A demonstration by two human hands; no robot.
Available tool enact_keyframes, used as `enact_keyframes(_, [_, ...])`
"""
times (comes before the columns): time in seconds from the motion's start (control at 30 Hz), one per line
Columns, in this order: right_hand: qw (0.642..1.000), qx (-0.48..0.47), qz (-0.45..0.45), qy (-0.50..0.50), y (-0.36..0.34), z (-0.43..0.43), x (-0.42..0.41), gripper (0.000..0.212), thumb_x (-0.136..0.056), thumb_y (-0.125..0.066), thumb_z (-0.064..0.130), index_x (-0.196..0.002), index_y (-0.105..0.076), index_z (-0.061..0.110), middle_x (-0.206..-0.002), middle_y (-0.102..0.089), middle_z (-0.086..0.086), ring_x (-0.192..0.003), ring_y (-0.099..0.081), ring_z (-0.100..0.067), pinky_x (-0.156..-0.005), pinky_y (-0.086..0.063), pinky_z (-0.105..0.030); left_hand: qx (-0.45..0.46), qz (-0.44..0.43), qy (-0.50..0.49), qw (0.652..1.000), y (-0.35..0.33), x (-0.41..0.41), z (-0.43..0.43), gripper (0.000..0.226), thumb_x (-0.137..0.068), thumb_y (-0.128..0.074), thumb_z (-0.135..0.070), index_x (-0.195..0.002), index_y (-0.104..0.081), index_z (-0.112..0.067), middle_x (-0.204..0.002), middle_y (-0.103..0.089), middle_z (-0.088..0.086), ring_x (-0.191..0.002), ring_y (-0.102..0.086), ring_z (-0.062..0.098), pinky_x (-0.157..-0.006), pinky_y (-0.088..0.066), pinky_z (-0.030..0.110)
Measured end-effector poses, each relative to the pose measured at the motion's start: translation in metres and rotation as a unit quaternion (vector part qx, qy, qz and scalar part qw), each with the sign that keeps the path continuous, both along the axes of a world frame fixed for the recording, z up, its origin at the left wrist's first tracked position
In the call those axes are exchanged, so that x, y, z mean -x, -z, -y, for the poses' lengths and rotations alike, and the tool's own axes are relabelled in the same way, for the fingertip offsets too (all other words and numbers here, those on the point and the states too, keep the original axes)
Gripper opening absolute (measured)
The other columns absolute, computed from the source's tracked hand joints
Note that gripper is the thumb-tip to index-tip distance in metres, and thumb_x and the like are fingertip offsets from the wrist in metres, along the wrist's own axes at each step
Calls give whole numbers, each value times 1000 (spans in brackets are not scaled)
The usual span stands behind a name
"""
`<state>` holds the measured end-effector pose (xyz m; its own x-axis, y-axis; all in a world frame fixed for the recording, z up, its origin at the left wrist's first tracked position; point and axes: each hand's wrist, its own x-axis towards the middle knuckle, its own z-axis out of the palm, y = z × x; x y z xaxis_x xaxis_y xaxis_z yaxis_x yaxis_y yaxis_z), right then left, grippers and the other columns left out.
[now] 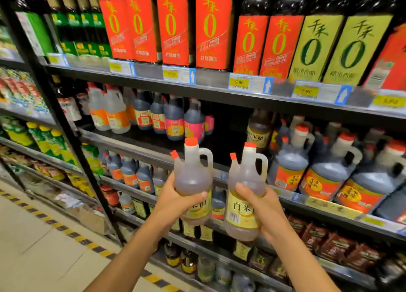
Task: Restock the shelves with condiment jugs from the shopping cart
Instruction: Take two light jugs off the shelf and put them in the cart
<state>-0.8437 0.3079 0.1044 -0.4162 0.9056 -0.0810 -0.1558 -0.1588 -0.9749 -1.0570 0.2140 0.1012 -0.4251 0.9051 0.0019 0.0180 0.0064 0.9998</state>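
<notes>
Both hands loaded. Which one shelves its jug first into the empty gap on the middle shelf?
Likely right. The right hand holds its jug directly below the gap; the left hand and its jug sit further left, nearer the pink-label jugs.

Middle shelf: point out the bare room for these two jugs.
The free patch on the middle shelf is the dark gap between the pink-label jugs and the amber bottle. Right of it, large dark jugs crowd the shelf; left, small jugs sit set back.
</notes>
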Motion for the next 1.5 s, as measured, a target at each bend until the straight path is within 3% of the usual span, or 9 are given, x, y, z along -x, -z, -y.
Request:
enact_keyframes(0.27, [997, 15, -21, 74, 5, -24, 35, 51, -75, -81, 26, -124, -66, 18, -113, -78, -7, -104, -75, -28, -93, -57, -49, -112, -146, 72, 980, -26, 35, -72, 80, -64, -92, -5, -122, -47, -37, -120, -61, -16, -107, -59, -11, -81, -46, 6])
enact_keyframes(0.47, [989, 18, -26, 147, 1, -24, 63, 50, -77, -79, 26, -125, -66, 18, -113, -78, -6, -102, -75, -25, -89, -57, -44, -142, -167, 139, 966, -31, 67, -125, 85, -56, -97, -14, -127, -51, -21, -123, -64, -2, -114, -62, 7, -90, -51, 21])
enact_keyframes(0.6, [979, 25, -34, 201, -1, -21, 74, 51, -78, -79, 26, -126, -66, 16, -113, -77, -9, -103, -75, -28, -90, -58, -47, -121, -163, 178, 963, -27, 75, -155, 76, -59, -95, -7, -119, -51, -24, -112, -64, -11, -100, -62, -7, -77, -49, 10])
enact_keyframes(0.77, [970, 29, -35, 237, 0, -19, 76, 46, -78, -82, 25, -121, -68, 14, -111, -78, -12, -101, -75, -29, -86, -59, -44, -47, -125, 190, 973, -12, 77, -193, 62, -57, -97, -21, -111, -67, -13, -101, -73, -7, -97, -70, 4, -67, -52, 11])
enact_keyframes(0.93, [971, 31, -21, 235, 4, -21, 71, 56, -75, -89, 27, -125, -67, 16, -114, -77, -11, -105, -74, -30, -95, -57, -51, 10, -97, 170, 981, 4, 71, -216, 89, -47, -97, -42, -123, -65, -9, -108, -73, -3, -101, -70, 11, -81, -56, 21])
enact_keyframes(1.07, [975, 22, -12, 222, 2, -23, 66, 50, -79, -82, 22, -126, -66, 16, -114, -77, -10, -106, -74, -29, -95, -57, -51, -20, -109, 167, 980, 6, 65, -218, 83, -57, -97, -30, -129, -57, -20, -112, -70, -5, -103, -68, 10, -79, -55, 19])
enact_keyframes(1.17, [976, -2, 1, 217, -4, -28, 65, 49, -79, -81, 22, -126, -65, 17, -113, -77, -8, -105, -74, -27, -92, -58, -49, -47, -113, 175, 977, 8, 65, -218, 88, -59, -96, -29, -134, -51, -21, -119, -67, -5, -108, -65, 9, -85, -55, 24])
enact_keyframes(1.27, [976, -34, 24, 212, -9, -36, 66, 58, -75, -89, 26, -127, -63, 20, -114, -77, -4, -106, -74, -24, -89, -59, -45, -52, -119, 180, 975, 11, 67, -220, 90, -55, -95, -37, -132, -51, -24, -118, -67, -6, -107, -66, 8, -86, -55, 26])
enact_keyframes(1.5, [977, -35, 38, 208, -10, -49, 72, 81, -57, -91, 46, -129, -61, 22, -117, -76, -3, -107, -74, -23, -95, -57, -53, -36, -106, 182, 977, 13, 69, -234, 93, -46, -95, -48, -128, -54, -30, -120, -68, -9, -110, -65, 6, -97, -55, 38])
